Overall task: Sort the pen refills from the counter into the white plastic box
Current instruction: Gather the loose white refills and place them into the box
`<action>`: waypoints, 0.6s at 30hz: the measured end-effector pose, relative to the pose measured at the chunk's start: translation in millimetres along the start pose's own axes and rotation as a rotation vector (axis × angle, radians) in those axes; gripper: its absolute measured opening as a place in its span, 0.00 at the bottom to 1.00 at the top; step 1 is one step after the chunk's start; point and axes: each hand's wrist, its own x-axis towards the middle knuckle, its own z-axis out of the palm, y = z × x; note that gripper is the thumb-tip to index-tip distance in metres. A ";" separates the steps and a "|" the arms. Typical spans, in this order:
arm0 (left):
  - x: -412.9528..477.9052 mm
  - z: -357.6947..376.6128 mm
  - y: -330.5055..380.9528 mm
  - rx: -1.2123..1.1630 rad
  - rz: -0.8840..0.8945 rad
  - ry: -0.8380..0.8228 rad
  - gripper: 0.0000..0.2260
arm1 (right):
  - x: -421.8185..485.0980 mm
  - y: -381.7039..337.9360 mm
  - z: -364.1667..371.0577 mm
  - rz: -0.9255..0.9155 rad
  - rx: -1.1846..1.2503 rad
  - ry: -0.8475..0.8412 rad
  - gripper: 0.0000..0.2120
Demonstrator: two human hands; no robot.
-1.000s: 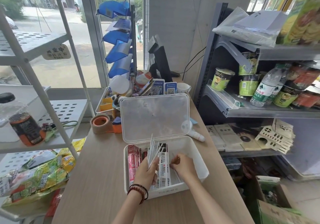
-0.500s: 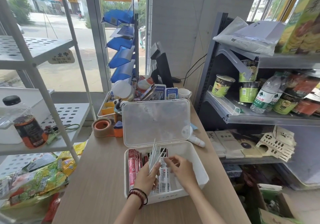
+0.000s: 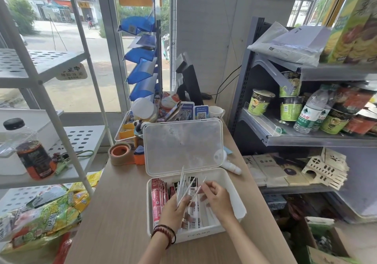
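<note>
The white plastic box stands open on the wooden counter, its clear lid tilted up behind it. Red refill packets stand along its left side, and barcode-labelled packets lie in the middle. My left hand, with a bead bracelet on the wrist, grips a fanned bundle of white pen refill packets upright over the box. My right hand pinches the rightmost white packet of that bundle near its top.
A roll of brown tape, an orange sharpener and a cluttered tray sit behind the box. A white marker lies to its right. A white rack stands left and a grey goods shelf right.
My right hand rose from low inside the box to the top of the bundle and now pinches one white packet. My left hand still holds the bundle.
</note>
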 end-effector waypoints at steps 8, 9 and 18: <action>5.1 -0.4 -5.2 -0.026 -0.061 0.025 0.11 | 5.4 4.3 -1.8 0.015 0.005 0.245 0.07; 5.4 -0.3 -5.3 -0.027 -0.057 0.025 0.11 | 7.4 8.4 -1.7 0.017 -0.095 0.254 0.07; 3.1 0.1 -6.2 -0.056 -0.020 0.015 0.20 | 18.3 24.2 -1.7 0.163 -0.505 0.183 0.09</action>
